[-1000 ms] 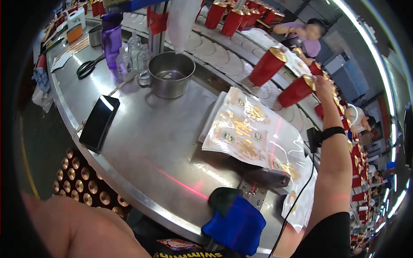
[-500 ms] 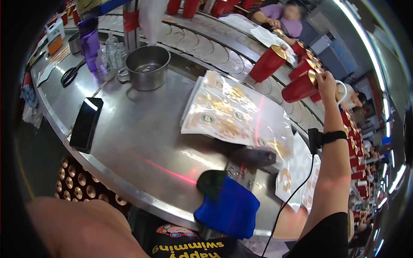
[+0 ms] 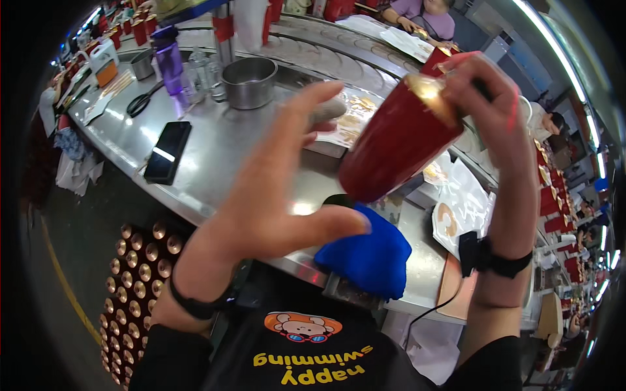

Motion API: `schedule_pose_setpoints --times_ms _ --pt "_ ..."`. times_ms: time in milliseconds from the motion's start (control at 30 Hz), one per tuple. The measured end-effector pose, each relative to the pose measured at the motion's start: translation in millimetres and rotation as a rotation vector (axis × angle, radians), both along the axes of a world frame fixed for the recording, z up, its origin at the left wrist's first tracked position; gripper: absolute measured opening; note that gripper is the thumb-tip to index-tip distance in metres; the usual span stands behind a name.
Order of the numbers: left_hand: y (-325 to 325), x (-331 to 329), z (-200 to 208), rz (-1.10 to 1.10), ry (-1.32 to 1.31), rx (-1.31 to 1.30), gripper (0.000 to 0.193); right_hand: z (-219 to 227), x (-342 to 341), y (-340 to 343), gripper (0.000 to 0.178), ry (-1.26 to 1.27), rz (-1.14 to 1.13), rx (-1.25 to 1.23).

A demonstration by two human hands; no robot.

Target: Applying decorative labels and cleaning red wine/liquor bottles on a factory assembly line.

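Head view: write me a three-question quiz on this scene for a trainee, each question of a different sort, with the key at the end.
1. Multiple choice: where does the right hand hold the red canister?
A) at its base
B) at its gold top
C) around its middle

2. True or false: the left hand is open, not closed in a fist.

3. Fill in the colour: to the left of the metal pot, beyond the clear bottles, stands a tall ____ bottle.

Key: 1. B; 2. True; 3. Purple.
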State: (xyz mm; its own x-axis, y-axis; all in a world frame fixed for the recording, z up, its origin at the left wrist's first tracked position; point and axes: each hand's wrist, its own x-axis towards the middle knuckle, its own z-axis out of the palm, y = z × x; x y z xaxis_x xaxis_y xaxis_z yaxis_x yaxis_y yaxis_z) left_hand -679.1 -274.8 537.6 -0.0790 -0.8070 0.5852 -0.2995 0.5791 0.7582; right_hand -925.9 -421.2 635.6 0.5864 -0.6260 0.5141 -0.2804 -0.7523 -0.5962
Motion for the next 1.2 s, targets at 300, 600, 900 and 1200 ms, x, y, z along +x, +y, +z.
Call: schedule_pose_setpoints --times_ms 300,600,900,1200 --pt "-8.8 8.2 -64.0 0.218 0.395 -0.001 0.084 -91.5 61.6 51.6 0.013 0.026 0.055 -0.129" --pt "-15.4 54.2 -65.1 0.021 1.240 0.513 0.052 -183.6 63.8 51.4 0.010 0.809 -0.061 -0.385" --pt "-20.6 47.2 -59.3 -0.121 1.313 0.593 0.053 -150.4 40.5 43.1 0.029 0.467 0.091 -0.039" --pt "-8.8 -6.6 -94.9 0.268 0.480 0.062 0.108 -131.8 30.6 97.6 0.058 0.338 0.215 0.108"
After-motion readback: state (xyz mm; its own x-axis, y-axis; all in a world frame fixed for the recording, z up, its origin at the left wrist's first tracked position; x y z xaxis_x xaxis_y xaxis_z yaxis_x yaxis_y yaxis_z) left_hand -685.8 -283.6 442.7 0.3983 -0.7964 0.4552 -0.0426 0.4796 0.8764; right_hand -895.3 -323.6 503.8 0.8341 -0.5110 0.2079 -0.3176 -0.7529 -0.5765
